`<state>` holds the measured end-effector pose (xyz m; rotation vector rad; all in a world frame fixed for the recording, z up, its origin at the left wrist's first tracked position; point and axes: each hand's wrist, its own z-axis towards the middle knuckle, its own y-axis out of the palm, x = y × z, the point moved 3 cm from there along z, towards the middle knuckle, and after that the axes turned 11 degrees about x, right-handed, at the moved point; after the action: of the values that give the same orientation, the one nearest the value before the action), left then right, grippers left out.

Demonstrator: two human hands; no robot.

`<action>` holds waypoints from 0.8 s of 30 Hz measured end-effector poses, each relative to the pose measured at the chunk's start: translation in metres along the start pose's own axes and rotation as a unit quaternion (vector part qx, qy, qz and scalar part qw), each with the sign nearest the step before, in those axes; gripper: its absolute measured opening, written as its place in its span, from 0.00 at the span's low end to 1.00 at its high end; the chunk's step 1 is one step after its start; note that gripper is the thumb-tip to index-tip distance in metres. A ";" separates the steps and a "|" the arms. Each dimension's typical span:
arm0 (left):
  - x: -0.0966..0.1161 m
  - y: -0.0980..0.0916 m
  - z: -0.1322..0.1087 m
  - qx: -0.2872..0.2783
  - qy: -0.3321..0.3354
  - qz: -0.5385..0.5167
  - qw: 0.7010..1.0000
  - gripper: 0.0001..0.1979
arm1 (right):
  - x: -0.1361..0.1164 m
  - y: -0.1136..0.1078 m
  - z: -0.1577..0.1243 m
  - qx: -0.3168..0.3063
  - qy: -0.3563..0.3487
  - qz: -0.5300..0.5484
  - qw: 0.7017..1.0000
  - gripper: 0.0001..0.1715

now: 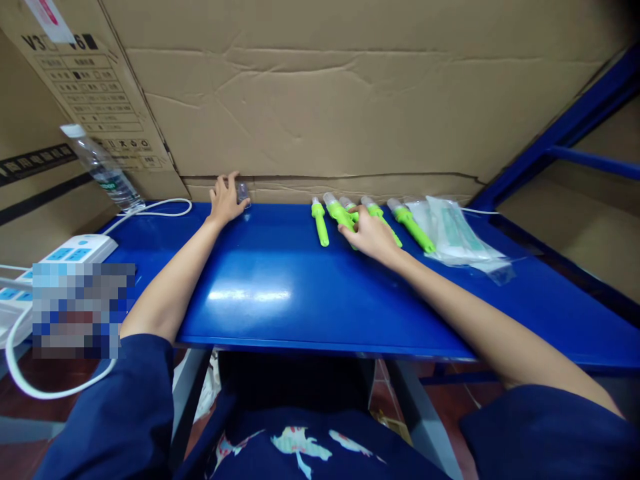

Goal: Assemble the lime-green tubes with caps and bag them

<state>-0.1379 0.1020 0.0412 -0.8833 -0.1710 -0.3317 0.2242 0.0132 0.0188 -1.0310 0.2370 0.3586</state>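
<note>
At the back left of the blue table, my left hand (pixel 226 200) has its fingers spread against the cardboard. Just right of it, near the thumb, stands a small clear plastic piece (pixel 243 193); I cannot tell whether they touch. My right hand (pixel 371 232) is curled over a row of lime-green plastic sticks with clear caps, fingers and thumb closed around a lime-green stick (pixel 341 215) that it partly hides. Another stick (pixel 321 223) lies apart on the left. Two more, a stick (pixel 375 211) behind the hand and a stick (pixel 413 227), lie to the right.
Clear plastic packets (pixel 463 230) lie right of the sticks. Cardboard (pixel 350 100) walls the table's back. At the left are a water bottle (pixel 107 170), a white power strip (pixel 83 248) with cables, and a blurred-out patch. A blue metal frame (pixel 575 157) rises at the right.
</note>
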 end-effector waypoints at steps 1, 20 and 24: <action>-0.002 0.001 0.000 -0.004 -0.003 0.001 1.000 0.41 | -0.001 0.000 -0.001 -0.007 0.000 -0.003 1.000 0.31; 0.000 0.005 0.000 -0.047 0.001 0.026 0.999 0.33 | -0.011 -0.001 -0.006 -0.072 -0.011 -0.026 0.997 0.26; 0.001 0.006 0.001 -0.043 0.006 0.022 0.999 0.32 | -0.015 -0.003 -0.008 -0.069 -0.026 -0.049 0.996 0.20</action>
<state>-0.1348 0.1058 0.0381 -0.9685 -0.1272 -0.3040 0.2113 0.0022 0.0231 -1.1641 0.1159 0.3160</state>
